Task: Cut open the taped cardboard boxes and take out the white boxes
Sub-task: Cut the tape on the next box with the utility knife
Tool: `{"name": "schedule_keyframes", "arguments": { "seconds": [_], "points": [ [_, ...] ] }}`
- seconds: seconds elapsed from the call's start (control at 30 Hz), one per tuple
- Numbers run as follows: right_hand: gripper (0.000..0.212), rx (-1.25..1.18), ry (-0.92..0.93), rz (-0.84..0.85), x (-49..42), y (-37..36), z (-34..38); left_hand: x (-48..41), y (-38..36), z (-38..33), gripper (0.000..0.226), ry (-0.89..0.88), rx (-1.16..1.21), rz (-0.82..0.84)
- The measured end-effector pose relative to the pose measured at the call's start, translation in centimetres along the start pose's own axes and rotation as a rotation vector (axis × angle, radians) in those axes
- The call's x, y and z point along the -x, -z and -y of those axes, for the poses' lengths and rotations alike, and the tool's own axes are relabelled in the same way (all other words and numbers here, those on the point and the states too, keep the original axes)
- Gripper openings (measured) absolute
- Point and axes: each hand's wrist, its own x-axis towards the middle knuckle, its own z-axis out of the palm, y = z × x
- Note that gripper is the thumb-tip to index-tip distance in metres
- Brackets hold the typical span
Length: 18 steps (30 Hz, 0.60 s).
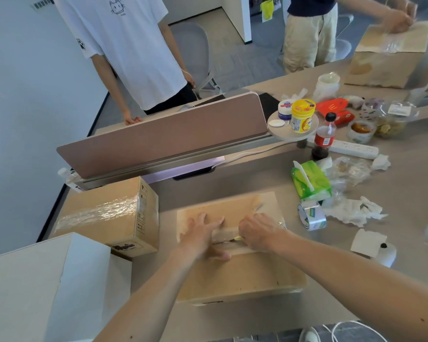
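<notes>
Knifework on the taped box (235, 277) under both hands.
Left hand (203, 234) lies flat, fingers spread, pinning it down; right hand (258, 230), just beside it, grips a small cutter (235, 239) at the tape seam. Keep the cut shallow and drawn away from those pressing fingers.

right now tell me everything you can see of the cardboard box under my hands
The cardboard box is plain brown and lies on the grey table in front of you, top flaps down, with a strip of clear tape along the centre seam. Your left hand presses flat on its top, fingers spread. Your right hand grips a small yellow-tipped cutter at the taped seam.
</notes>
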Motion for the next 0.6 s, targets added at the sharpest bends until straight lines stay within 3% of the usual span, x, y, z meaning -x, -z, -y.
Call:
{"name": "schedule_keyframes", "arguments": {
  "seconds": [0.43,0.6],
  "points": [
    [0.025,0.05,-0.035,0.04,3.1,0.2,-4.3,-1.4,0.4,-3.6,0.124,-0.077,-0.116,0.016],
    [0.024,0.042,-0.076,0.05,4.6,0.0,-6.1,-1.4,0.3,-5.0,0.113,-0.025,-0.089,0.054]
  ]
}}
